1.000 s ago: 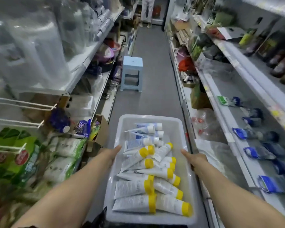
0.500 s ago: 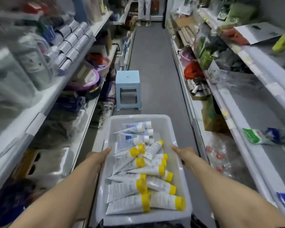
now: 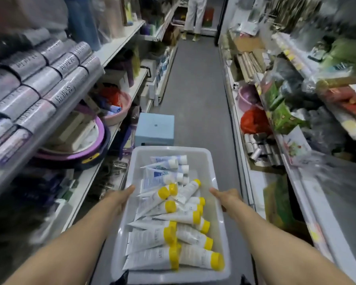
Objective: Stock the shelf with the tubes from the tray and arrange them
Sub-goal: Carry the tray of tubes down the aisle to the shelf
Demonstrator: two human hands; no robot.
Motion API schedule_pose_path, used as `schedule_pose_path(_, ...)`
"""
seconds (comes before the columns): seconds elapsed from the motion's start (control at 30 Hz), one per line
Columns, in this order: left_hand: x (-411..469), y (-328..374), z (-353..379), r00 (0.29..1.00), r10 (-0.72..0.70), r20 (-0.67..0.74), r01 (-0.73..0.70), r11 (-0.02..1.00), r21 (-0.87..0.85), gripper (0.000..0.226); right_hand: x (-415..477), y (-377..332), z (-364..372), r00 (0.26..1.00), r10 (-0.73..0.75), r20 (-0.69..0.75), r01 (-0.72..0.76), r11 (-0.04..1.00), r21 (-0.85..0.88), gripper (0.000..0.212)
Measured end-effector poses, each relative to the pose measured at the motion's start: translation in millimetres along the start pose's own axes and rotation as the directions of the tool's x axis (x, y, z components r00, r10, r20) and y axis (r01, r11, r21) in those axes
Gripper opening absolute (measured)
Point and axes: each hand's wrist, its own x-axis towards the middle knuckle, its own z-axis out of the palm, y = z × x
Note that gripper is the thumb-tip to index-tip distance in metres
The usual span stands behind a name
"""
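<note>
Pretty simple scene tbh: the white tray (image 3: 213, 175) was held out over the grey aisle floor (image 3: 195, 89), carried by both hands. The left hand (image 3: 121, 199) was clamped on the left rim and the right hand (image 3: 227, 199) on the right rim. Thumbs were laid along the top edge; the other fingers were tucked under and couldn't be seen. The tubes were all piled inside the tray, with the yellow-capped tubes (image 3: 152, 237) heaped crosswise at the near end and the white-capped tubes (image 3: 164, 176) bunched at the far end. A light blue stool (image 3: 155, 128) was parked on the floor just past the tray. The left shelf (image 3: 119, 43) was stacked with silvery-labelled rolls (image 3: 39, 83), and a pink basin (image 3: 119, 112) and a purple basin (image 3: 84, 149) were kept a level lower. The right shelf (image 3: 245, 167) was loaded with green packets (image 3: 284, 118) and a red bag (image 3: 253, 121), mostly blurred. A person's legs (image 3: 194, 15) were visible at the aisle's far end.
</note>
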Motion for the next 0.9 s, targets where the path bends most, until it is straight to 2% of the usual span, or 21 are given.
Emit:
schedule_pose_path(0.07, -47.3, 74.1, 20.3, 1.0, 0.022, 0.015, -0.021, 0.998, -0.055, 0.109, 34.2, -42.1, -5.8, 1.0, 0.013, -0.007, -0.013, 1.0, -0.022, 0.064)
schedule_pose_path(0.13, -69.9, 138.2, 39.6, 0.999, 0.032, -0.016, -0.032, 0.999, -0.006, 0.091, 72.5, -81.3, -10.7, 1.0, 0.018, -0.003, -0.018, 0.999, -0.03, 0.059)
schedule_pose_path(0.27, -27.2, 230.8, 70.9, 0.997, 0.043, -0.066, -0.038, 0.996, 0.084, 0.083, 149.7, -154.8, -15.1, 0.999, 0.038, 0.029, -0.037, 0.999, -0.037, 0.061)
schedule_pose_path(0.37, 30.8, 285.7, 92.8, 0.994, 0.024, -0.107, -0.008, 0.989, 0.148, 0.094, 223.4, -207.2, -7.9, 0.998, 0.03, 0.062, -0.026, 0.998, -0.052, 0.066)
schedule_pose_path(0.5, 78.7, 344.3, 120.8, 0.983, 0.023, -0.183, 0.002, 0.991, 0.135, 0.072, 309.8, -274.9, 7.6, 0.992, 0.024, 0.124, -0.012, 0.995, -0.094, 0.067)
schedule_pose_path(0.7, 150.8, 410.8, 136.2, 0.977, -0.051, -0.206, 0.085, 0.983, 0.162, 0.1, 409.0, -340.8, 31.8, 0.973, 0.07, 0.219, -0.042, 0.991, -0.13, 0.075)
schedule_pose_path(0.8, 177.1, 445.6, 144.0, 0.971, -0.037, -0.237, 0.076, 0.984, 0.161, 0.094, 433.3, -375.6, 46.5, 0.968, 0.078, 0.24, -0.048, 0.991, -0.126, 0.064)
schedule_pose_path(0.9, 213.2, 469.8, 149.2, 0.969, -0.063, -0.238, 0.108, 0.978, 0.18, 0.094, 455.6, -397.7, 68.5, 0.969, 0.109, 0.22, -0.088, 0.991, -0.101, 0.062)
